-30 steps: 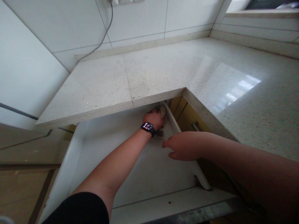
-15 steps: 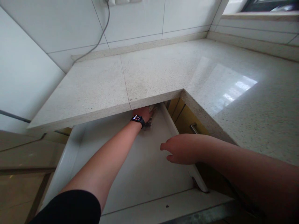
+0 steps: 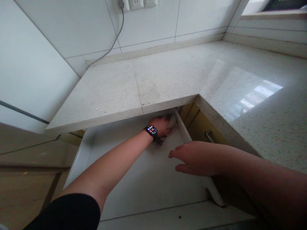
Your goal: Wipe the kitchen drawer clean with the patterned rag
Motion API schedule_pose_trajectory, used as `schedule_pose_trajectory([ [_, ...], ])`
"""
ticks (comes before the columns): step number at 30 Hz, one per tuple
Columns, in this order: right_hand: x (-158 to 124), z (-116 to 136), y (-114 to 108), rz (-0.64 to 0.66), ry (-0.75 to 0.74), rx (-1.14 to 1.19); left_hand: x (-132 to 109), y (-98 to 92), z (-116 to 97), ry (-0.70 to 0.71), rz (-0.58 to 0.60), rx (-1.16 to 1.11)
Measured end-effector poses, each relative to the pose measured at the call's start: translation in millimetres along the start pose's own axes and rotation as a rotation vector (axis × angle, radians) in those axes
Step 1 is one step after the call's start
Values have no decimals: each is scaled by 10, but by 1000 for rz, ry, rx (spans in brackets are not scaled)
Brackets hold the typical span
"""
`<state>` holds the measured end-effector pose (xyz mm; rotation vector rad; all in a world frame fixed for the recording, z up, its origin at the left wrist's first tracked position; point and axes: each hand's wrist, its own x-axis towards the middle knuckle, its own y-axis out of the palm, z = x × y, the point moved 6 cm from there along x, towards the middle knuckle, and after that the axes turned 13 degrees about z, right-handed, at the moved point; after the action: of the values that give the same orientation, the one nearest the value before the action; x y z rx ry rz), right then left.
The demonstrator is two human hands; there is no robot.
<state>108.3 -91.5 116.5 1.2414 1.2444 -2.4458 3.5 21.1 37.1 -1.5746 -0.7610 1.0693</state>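
My left hand (image 3: 161,125), a black smartwatch (image 3: 151,130) on its wrist, is deep inside a pulled-out white drawer (image 3: 134,179). Under its fingers is a crumpled cloth (image 3: 173,121), pale with dark patterned patches, pressed against the drawer floor near the back right corner. The hand covers much of the cloth. My right hand (image 3: 188,158) hovers over the drawer's right side, fingers apart and holding nothing.
A speckled stone countertop (image 3: 115,86) overhangs the back of the drawer and turns a corner at the right. Beside the drawer is a yellowish cabinet front with a metal handle (image 3: 209,136). A grey cable (image 3: 117,36) runs down from the wall sockets (image 3: 136,4).
My left hand has moved the cloth toward the drawer's back right corner, and more of both now shows. The right hand keeps nearly the same pose. The camera view has shifted slightly.
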Motion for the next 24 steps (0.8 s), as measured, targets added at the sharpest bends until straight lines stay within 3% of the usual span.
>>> schedule_pose_trajectory([
  [4, -34, -190, -186, -134, -15, 38, -592, 229, -400, 219, 82, 33],
  [7, -9, -173, -193, -142, -52, 51, -1096, 400, -636, 396, 148, 82],
  [11, 89, -121, -55, -90, -28, 2, -1675, 531, -764, 654, 199, 134],
  [13, 133, -117, -2, -88, -22, -23, -1817, 544, -680, 675, 211, 145],
  [16, 182, -152, 39, -90, -15, -50, -1733, 462, -242, 372, 173, 109],
  [20, 226, -226, 63, -89, 0, -67, -1515, 301, 700, -197, 170, 46],
  [22, 239, -250, 71, -100, 20, -76, -1490, 225, 1028, -325, 146, 38],
  [24, 250, -258, 82, -110, 42, -87, -1529, 199, 1160, -379, 132, 30],
])
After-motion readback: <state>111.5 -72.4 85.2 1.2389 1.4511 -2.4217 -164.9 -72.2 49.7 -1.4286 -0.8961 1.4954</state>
